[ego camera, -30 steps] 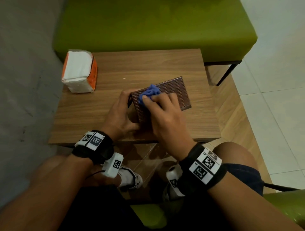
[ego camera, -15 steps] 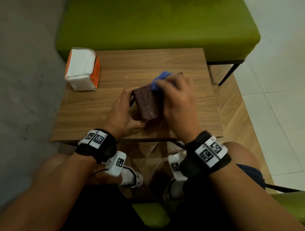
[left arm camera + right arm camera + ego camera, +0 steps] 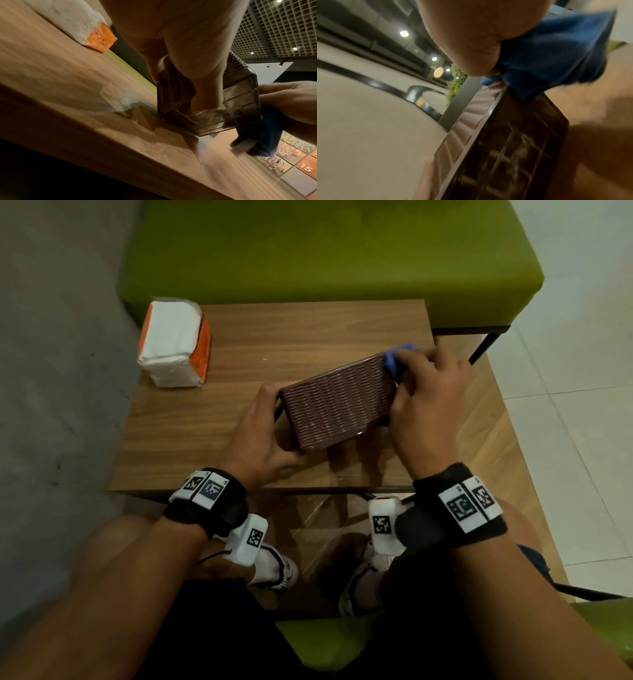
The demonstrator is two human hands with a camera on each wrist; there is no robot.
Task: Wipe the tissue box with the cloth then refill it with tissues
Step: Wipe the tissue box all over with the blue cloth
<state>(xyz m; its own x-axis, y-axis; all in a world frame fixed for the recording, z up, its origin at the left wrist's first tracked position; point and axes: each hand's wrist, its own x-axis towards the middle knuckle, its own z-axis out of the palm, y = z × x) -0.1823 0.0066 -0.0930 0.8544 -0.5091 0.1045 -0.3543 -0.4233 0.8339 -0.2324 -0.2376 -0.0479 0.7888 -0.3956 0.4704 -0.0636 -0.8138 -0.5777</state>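
Observation:
A dark brown ribbed tissue box (image 3: 339, 402) lies tilted on the wooden table (image 3: 308, 337). My left hand (image 3: 263, 426) grips its near-left end, thumb on the end face (image 3: 202, 94). My right hand (image 3: 424, 395) holds a bunched blue cloth (image 3: 397, 359) against the box's far-right end. The right wrist view shows the cloth (image 3: 547, 54) pressed onto the top corner of the box (image 3: 505, 148). The left wrist view shows the cloth (image 3: 260, 135) hanging past the box (image 3: 214, 108). A white and orange tissue pack (image 3: 176, 342) stands at the table's far left corner.
A green bench (image 3: 325, 251) runs behind the table. A grey wall is to the left and white floor tiles to the right. Table surface between the pack and the box is bare. My knees and shoes (image 3: 274, 570) show beneath the table's near edge.
My right hand has slid the cloth along the box from its near-left end to its far-right end, uncovering the ribbed top. The left hand keeps its grip.

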